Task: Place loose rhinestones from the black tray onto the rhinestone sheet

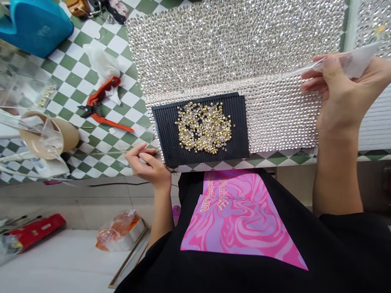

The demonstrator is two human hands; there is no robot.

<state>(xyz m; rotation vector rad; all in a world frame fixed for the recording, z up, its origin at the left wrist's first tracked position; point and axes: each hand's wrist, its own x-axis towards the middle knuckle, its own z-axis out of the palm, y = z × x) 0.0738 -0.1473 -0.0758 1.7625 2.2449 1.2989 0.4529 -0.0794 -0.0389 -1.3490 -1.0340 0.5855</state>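
A clear plastic bag (pixel 363 59) is pinched between the thumb and fingers of my right hand (pixel 342 89), above the right part of a rhinestone-covered mat (pixel 238 44). The bag's narrow end points left over the mat. My left hand (pixel 149 166) is at the table's front edge, its fingers curled in, just left of a black ridged tray (pixel 168 138). Whatever those fingers hold, if anything, I cannot make out. Loose gold-backed rhinestones (pixel 204 128) lie in a heap on the tray, some with clear faces up. The tray rests on the mat's front left part.
Orange-handled pruning shears (pixel 99 101) lie on the checkered tablecloth (pixel 88 142) beside a crumpled white tissue (pixel 102 63). Farther left are a beige cup (pixel 69 136) with plastic in it and a blue container (pixel 42 30). Another rhinestone sheet (pixel 366 24) is at the far right.
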